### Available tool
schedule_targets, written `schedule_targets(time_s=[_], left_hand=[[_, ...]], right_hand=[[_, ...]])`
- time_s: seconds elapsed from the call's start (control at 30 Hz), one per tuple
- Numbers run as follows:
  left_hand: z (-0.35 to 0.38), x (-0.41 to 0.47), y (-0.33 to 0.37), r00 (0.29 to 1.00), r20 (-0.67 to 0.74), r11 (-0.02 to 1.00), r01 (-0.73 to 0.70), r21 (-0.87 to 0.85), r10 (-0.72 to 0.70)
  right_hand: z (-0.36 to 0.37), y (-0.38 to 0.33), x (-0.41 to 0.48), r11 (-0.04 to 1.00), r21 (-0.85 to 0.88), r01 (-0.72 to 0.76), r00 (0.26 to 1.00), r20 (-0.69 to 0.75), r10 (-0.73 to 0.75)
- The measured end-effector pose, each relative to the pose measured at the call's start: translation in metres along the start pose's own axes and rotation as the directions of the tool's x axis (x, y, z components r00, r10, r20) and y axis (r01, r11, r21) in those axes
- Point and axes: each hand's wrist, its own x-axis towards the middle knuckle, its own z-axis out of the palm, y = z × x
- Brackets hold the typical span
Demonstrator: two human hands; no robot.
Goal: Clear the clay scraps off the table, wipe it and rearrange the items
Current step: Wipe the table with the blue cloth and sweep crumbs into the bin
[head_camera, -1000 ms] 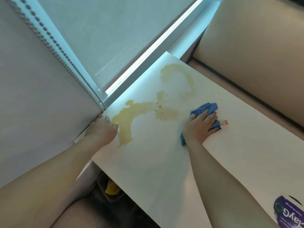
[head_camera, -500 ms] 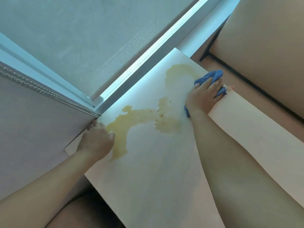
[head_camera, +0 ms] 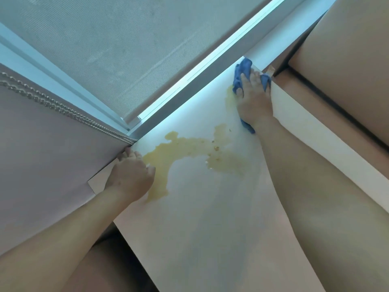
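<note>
One blue cloth point(head_camera: 244, 68) lies lengthwise toward the tabletop's point(head_camera: 210, 218) far corner under the right hand's point(head_camera: 253, 100) flat, spread grip; left hand's point(head_camera: 130, 178) grip unclear.

You are indoors at a window seat, in what could be a home, a small café or a studio; nothing settles which. A plain white table point(head_camera: 210, 228) stands with its far edge pushed against a pale window frame point(head_camera: 200, 80), and daylight shows in a bright strip along it. A grey mesh roller blind point(head_camera: 126, 49) is drawn down over the glass. Its metal bead chains point(head_camera: 63, 109) run to the table's far left corner. Along the table's right edge lies a tan padded seat point(head_camera: 347, 70) with a dark seam, like a built-in bench or sofa.
</note>
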Motion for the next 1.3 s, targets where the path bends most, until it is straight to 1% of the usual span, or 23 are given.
schedule_targets(time_s=[0.07,0.1,0.17,0.23,0.3,0.4,0.43,0.5,0.57,0.67,0.8,0.87,0.97,1.03,1.2,1.27,1.3], left_hand=[[-0.004,-0.001,0.000,0.999,0.021,0.999,-0.035,0.030,0.034],[-0.007,-0.002,0.000,0.999,0.009,0.999,-0.041,0.033,0.041],[-0.011,-0.005,0.003,1.000,-0.015,1.000,-0.021,0.021,0.021],[-0.013,-0.006,0.004,0.999,-0.022,0.999,0.024,-0.039,-0.025],[-0.011,-0.007,0.002,0.998,0.007,0.989,0.061,-0.134,-0.060],[-0.004,-0.010,-0.012,1.000,0.014,0.956,0.028,-0.294,-0.025],[-0.001,-0.012,-0.019,1.000,0.005,0.925,0.005,-0.380,-0.003],[0.007,-0.020,-0.035,0.999,-0.037,0.827,-0.053,-0.560,0.039],[0.018,-0.032,-0.049,0.995,-0.087,0.737,-0.089,-0.670,0.042],[0.041,-0.054,-0.064,0.993,-0.113,0.710,-0.056,-0.702,-0.033],[0.059,-0.087,-0.073,0.991,-0.094,0.642,-0.012,-0.767,-0.093],[0.066,-0.098,-0.077,0.988,-0.087,0.590,0.005,-0.807,-0.128],[0.072,-0.108,-0.086,0.980,-0.037,0.487,0.064,-0.871,-0.195],[0.074,-0.114,-0.094,0.977,-0.005,0.416,0.086,-0.905,-0.215],[0.080,-0.124,-0.112,0.973,-0.004,0.322,0.073,-0.944,-0.230],[0.081,-0.128,-0.117,0.974,0.002,0.314,0.074,-0.947,-0.225],[0.082,-0.130,-0.119,0.975,0.002,0.314,0.073,-0.947,-0.220]], right_hand=[[0.003,-0.009,-0.004,0.998,0.030,0.058,0.998,0.022,-0.059],[0.005,-0.016,-0.008,0.996,0.037,0.085,0.996,0.032,-0.086],[0.012,-0.033,-0.021,0.989,0.050,0.140,0.988,0.051,-0.142],[0.021,-0.053,-0.039,0.978,0.059,0.198,0.979,0.040,-0.200],[0.030,-0.073,-0.057,0.971,0.071,0.229,0.972,0.038,-0.232],[0.042,-0.098,-0.084,0.964,0.068,0.256,0.964,0.052,-0.260],[0.045,-0.105,-0.094,0.960,0.065,0.271,0.960,0.055,-0.274],[0.051,-0.120,-0.114,0.950,0.075,0.303,0.949,0.069,-0.308],[0.057,-0.137,-0.137,0.937,0.122,0.327,0.937,0.088,-0.339],[0.065,-0.167,-0.174,0.917,0.162,0.366,0.918,0.098,-0.384],[0.068,-0.207,-0.219,0.899,0.169,0.404,0.893,0.140,-0.428],[0.067,-0.223,-0.240,0.898,0.173,0.405,0.884,0.175,-0.433],[0.070,-0.242,-0.268,0.891,0.187,0.413,0.866,0.221,-0.448],[0.074,-0.252,-0.284,0.880,0.201,0.431,0.845,0.252,-0.471],[0.089,-0.274,-0.327,0.848,0.201,0.491,0.814,0.241,-0.529],[0.093,-0.280,-0.340,0.812,0.226,0.538,0.778,0.239,-0.581],[0.096,-0.283,-0.345,0.785,0.233,0.574,0.748,0.240,-0.619]])
